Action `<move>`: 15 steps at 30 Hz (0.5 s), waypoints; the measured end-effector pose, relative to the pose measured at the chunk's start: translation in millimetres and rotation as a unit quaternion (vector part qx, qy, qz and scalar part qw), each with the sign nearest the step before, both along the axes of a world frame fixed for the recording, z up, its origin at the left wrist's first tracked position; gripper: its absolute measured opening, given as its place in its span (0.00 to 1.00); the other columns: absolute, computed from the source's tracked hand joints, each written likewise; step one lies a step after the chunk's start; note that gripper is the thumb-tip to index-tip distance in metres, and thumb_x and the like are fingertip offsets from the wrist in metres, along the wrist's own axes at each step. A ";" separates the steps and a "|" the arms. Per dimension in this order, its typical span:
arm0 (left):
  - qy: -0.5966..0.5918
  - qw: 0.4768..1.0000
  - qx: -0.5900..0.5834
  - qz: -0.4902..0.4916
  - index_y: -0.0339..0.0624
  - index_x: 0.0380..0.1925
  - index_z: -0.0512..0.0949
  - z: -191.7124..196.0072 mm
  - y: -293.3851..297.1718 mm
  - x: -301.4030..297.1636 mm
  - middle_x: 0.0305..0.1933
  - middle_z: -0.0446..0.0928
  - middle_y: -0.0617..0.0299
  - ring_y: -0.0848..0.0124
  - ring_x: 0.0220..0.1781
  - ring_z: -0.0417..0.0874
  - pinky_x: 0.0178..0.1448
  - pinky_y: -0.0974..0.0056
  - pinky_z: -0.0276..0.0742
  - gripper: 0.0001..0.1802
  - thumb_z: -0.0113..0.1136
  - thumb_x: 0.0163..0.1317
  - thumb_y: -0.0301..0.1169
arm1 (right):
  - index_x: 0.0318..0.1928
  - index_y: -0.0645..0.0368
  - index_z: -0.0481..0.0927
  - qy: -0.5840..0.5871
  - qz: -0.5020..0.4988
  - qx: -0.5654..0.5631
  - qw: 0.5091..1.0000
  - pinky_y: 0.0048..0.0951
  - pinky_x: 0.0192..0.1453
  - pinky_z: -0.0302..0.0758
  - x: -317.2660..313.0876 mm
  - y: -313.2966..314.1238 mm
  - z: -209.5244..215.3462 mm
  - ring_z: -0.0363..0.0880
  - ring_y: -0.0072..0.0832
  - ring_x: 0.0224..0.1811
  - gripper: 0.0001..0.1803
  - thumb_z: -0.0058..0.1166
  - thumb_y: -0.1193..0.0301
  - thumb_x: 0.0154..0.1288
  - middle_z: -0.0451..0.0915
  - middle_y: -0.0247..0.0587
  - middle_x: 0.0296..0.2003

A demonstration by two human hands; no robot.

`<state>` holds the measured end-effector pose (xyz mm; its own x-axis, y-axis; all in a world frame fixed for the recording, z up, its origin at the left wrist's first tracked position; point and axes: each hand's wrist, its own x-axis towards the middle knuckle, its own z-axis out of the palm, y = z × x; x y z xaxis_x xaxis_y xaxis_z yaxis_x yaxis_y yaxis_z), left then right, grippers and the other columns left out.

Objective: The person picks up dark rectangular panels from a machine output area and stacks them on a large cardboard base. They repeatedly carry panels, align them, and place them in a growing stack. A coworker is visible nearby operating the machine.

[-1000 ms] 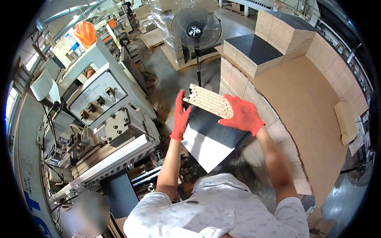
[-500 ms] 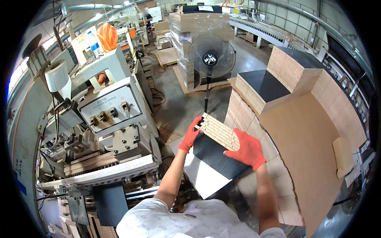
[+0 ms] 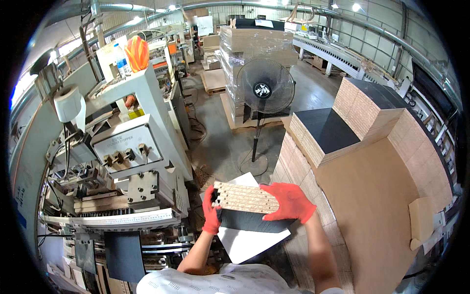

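One bundle of flat boards point(image 3: 245, 198), held edge-on between two red-gloved hands, just beside the drilling machine point(image 3: 132, 161). Left hand point(image 3: 211, 211) fingers curled tight on the bundle's left end. Right hand point(image 3: 290, 202) spread flat over its right side, gripping. One floor fan point(image 3: 264, 90), three board stacks point(image 3: 342, 132) to the right.

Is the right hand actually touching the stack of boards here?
Touching. The head view shows the red-gloved right hand lying flat over the right end of the stack of boards, fingers on its drilled edge, while the left hand clasps the other end.
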<state>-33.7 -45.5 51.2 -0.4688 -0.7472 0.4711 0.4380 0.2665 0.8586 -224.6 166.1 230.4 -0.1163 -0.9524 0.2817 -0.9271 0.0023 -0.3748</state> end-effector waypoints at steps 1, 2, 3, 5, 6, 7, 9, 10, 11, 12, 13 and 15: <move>-0.007 0.999 -0.002 0.032 0.32 0.68 0.65 1.4 4.8 4.8 0.66 0.71 0.51 0.62 0.68 0.71 0.72 0.57 0.64 0.56 0.65 0.54 0.68 | 0.63 0.54 0.76 -0.004 0.023 0.000 1.000 0.40 0.52 0.76 -5.1 -5.3 1.2 0.81 0.43 0.48 0.47 0.73 0.46 0.41 0.81 0.45 0.44; -0.026 0.998 0.017 0.050 0.31 0.68 0.65 1.5 7.9 7.8 0.66 0.71 0.52 0.62 0.67 0.72 0.72 0.57 0.64 0.57 0.64 0.54 0.69 | 0.64 0.53 0.76 0.003 0.036 -0.010 0.999 0.40 0.52 0.77 -10.1 -9.5 -0.7 0.81 0.42 0.47 0.47 0.72 0.46 0.42 0.81 0.44 0.44; -0.023 0.997 0.016 0.076 0.31 0.67 0.65 -0.1 9.6 10.4 0.65 0.71 0.52 0.62 0.67 0.72 0.72 0.57 0.64 0.57 0.63 0.54 0.70 | 0.64 0.53 0.76 0.010 0.053 -0.022 0.998 0.39 0.51 0.77 -14.0 -14.4 -3.0 0.81 0.41 0.47 0.47 0.71 0.45 0.42 0.81 0.43 0.44; -0.023 0.994 -0.002 0.104 0.31 0.67 0.66 -6.5 9.9 10.6 0.64 0.72 0.53 0.62 0.67 0.73 0.71 0.57 0.65 0.57 0.59 0.54 0.73 | 0.64 0.53 0.76 0.022 0.068 -0.023 0.997 0.39 0.51 0.77 -21.0 -15.4 -2.3 0.82 0.41 0.46 0.47 0.70 0.44 0.43 0.81 0.43 0.44; -0.027 0.995 -0.009 0.100 0.32 0.66 0.66 -3.3 12.1 11.1 0.64 0.72 0.53 0.62 0.66 0.73 0.71 0.57 0.65 0.58 0.59 0.54 0.73 | 0.64 0.53 0.76 0.026 0.067 -0.012 0.997 0.40 0.51 0.77 -21.5 -15.0 -2.5 0.82 0.41 0.46 0.47 0.70 0.44 0.42 0.82 0.43 0.44; -0.031 0.995 -0.017 0.095 0.32 0.66 0.66 0.2 13.5 10.3 0.64 0.72 0.54 0.62 0.66 0.73 0.71 0.57 0.65 0.58 0.58 0.54 0.74 | 0.64 0.53 0.76 0.030 0.066 -0.002 0.997 0.40 0.51 0.77 -22.7 -14.0 -3.2 0.82 0.41 0.46 0.48 0.70 0.43 0.42 0.82 0.44 0.44; -0.026 0.995 -0.030 0.095 0.32 0.66 0.67 5.6 18.9 4.4 0.63 0.73 0.54 0.62 0.66 0.73 0.71 0.57 0.65 0.57 0.56 0.55 0.74 | 0.64 0.51 0.76 0.032 0.063 -0.004 0.998 0.40 0.51 0.77 -28.3 -8.7 -6.5 0.81 0.41 0.47 0.47 0.70 0.44 0.42 0.81 0.43 0.44; -0.017 0.994 -0.036 0.100 0.33 0.66 0.67 6.1 22.8 -0.1 0.63 0.73 0.54 0.62 0.66 0.73 0.71 0.58 0.65 0.56 0.56 0.56 0.74 | 0.64 0.50 0.75 0.034 0.060 -0.004 0.998 0.40 0.51 0.76 -31.4 -4.4 -8.2 0.81 0.41 0.47 0.47 0.71 0.45 0.42 0.81 0.42 0.44; -0.019 0.994 -0.041 0.102 0.33 0.66 0.67 5.1 23.4 0.1 0.63 0.73 0.54 0.63 0.66 0.73 0.71 0.58 0.65 0.56 0.56 0.57 0.73 | 0.64 0.51 0.76 0.028 0.062 -0.009 0.998 0.40 0.51 0.77 -31.4 -1.9 -9.5 0.81 0.41 0.47 0.47 0.70 0.45 0.42 0.81 0.42 0.45; -0.019 0.993 -0.046 0.103 0.33 0.66 0.67 1.2 21.9 -0.3 0.63 0.73 0.54 0.63 0.66 0.73 0.71 0.58 0.65 0.55 0.56 0.57 0.73 | 0.63 0.51 0.76 0.024 0.062 -0.014 0.998 0.40 0.52 0.77 -31.9 -0.3 -9.9 0.81 0.41 0.48 0.47 0.70 0.44 0.42 0.82 0.42 0.45; 0.000 0.995 -0.031 0.096 0.33 0.66 0.67 -3.8 19.3 2.8 0.63 0.73 0.54 0.64 0.66 0.73 0.71 0.58 0.65 0.53 0.56 0.58 0.71 | 0.63 0.52 0.76 0.017 0.066 -0.021 0.997 0.40 0.52 0.77 -30.4 0.3 -10.1 0.81 0.41 0.48 0.47 0.70 0.44 0.42 0.82 0.42 0.46; 0.012 0.995 -0.027 0.093 0.34 0.67 0.67 -8.3 17.6 2.9 0.64 0.73 0.55 0.64 0.66 0.73 0.71 0.58 0.66 0.55 0.55 0.58 0.73 | 0.63 0.53 0.76 0.022 0.071 -0.037 0.997 0.41 0.51 0.77 -32.4 -2.1 -16.5 0.82 0.41 0.47 0.47 0.70 0.44 0.42 0.82 0.43 0.46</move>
